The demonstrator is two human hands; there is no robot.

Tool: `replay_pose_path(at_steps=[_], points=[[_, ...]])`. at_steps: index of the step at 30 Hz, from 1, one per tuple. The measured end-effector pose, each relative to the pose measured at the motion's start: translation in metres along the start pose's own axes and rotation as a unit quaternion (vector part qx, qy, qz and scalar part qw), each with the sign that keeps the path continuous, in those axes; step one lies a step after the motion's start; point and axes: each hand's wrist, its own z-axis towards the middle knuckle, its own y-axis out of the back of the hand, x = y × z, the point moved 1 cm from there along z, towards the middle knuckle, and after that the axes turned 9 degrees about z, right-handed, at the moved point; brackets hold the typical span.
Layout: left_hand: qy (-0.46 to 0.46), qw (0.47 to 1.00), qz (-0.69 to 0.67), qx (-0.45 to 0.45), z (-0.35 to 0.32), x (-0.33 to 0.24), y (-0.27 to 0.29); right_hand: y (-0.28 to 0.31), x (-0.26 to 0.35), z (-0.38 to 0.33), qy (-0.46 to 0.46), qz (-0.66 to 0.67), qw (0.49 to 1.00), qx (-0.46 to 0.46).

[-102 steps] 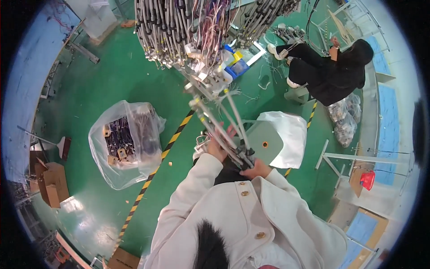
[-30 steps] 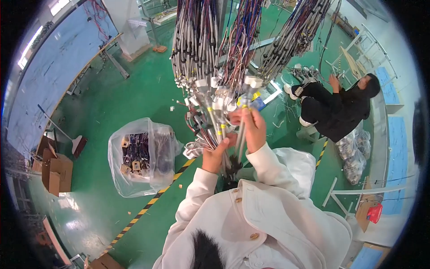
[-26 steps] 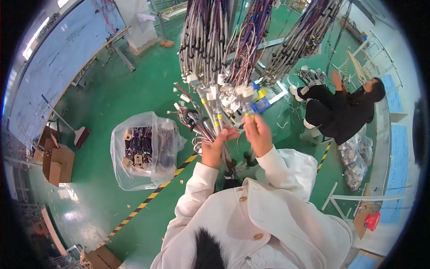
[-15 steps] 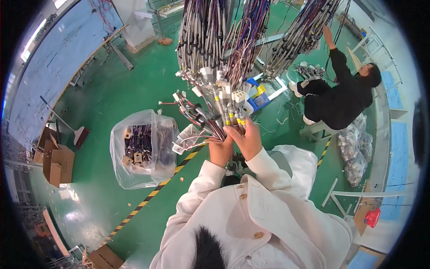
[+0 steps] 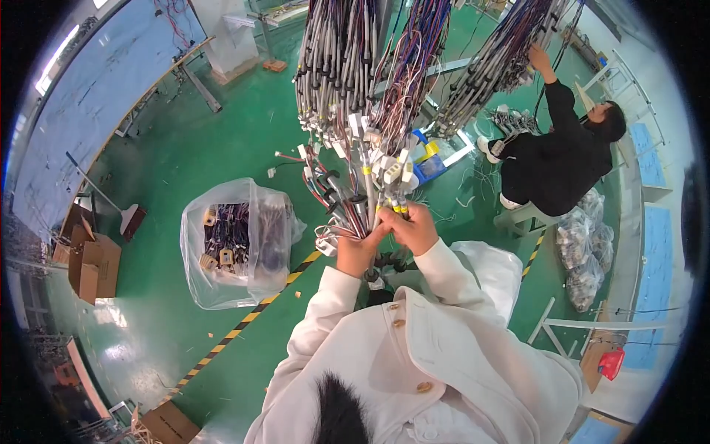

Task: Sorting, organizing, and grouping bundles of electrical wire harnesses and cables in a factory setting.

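My left hand (image 5: 360, 253) is closed around a bundle of wire harnesses (image 5: 359, 211), grey sleeved cables and red, black and white wires with white plug connectors at their ends. Close beside it my right hand (image 5: 416, 231) grips the same bundle near yellow-banded cables; the fingers of both hands nearly meet. White connectors (image 5: 392, 172) fan out above my hands. Just beyond them hang dense rows of wire harnesses (image 5: 336, 66), grey with black rings, and a purple and brown bunch (image 5: 418, 59) to the right. The lower ends of the held bundle are partly hidden by my hands.
A clear plastic bag (image 5: 244, 285) of connectors and wires stands on the floor at left. A person in black (image 5: 551, 166) sits at right, reaching to another hanging harness bunch (image 5: 492, 70). Filled bags (image 5: 584, 248), a blue and yellow bin (image 5: 429, 163) and a broom (image 5: 132, 220) are around.
My hands and the held bundle have shifted slightly, and the connectors above them have spread differently. The seated person's raised hand has moved slightly down onto the hanging wires.
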Motion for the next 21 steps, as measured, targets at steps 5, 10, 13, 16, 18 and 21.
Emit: replay_pose_path(at_steps=[5, 10, 13, 16, 18, 21], points=[[-0.011, 0.998, -0.058, -0.028, 0.003, 0.006, -0.002, 0.007, 0.006, 0.003, -0.058, 0.063, 0.995, 0.055], [0.022, 0.995, -0.093, -0.019, 0.001, 0.009, 0.0, 0.013, 0.008, 0.007, -0.076, -0.008, 0.989, 0.128], [-0.002, 0.999, -0.039, -0.01, 0.0, 0.015, 0.003, 0.01, 0.01, 0.005, -0.15, 0.056, 0.974, 0.161], [0.031, 0.999, -0.007, 0.027, -0.001, 0.026, 0.007, 0.005, 0.006, 0.002, -0.164, 0.056, 0.978, 0.12], [0.051, 0.998, -0.026, 0.031, 0.001, 0.022, 0.008, 0.004, 0.003, 0.001, -0.152, 0.036, 0.982, 0.104], [0.09, 0.993, -0.064, 0.033, 0.0, 0.02, 0.009, -0.006, 0.002, -0.001, -0.093, 0.052, 0.993, 0.06]])
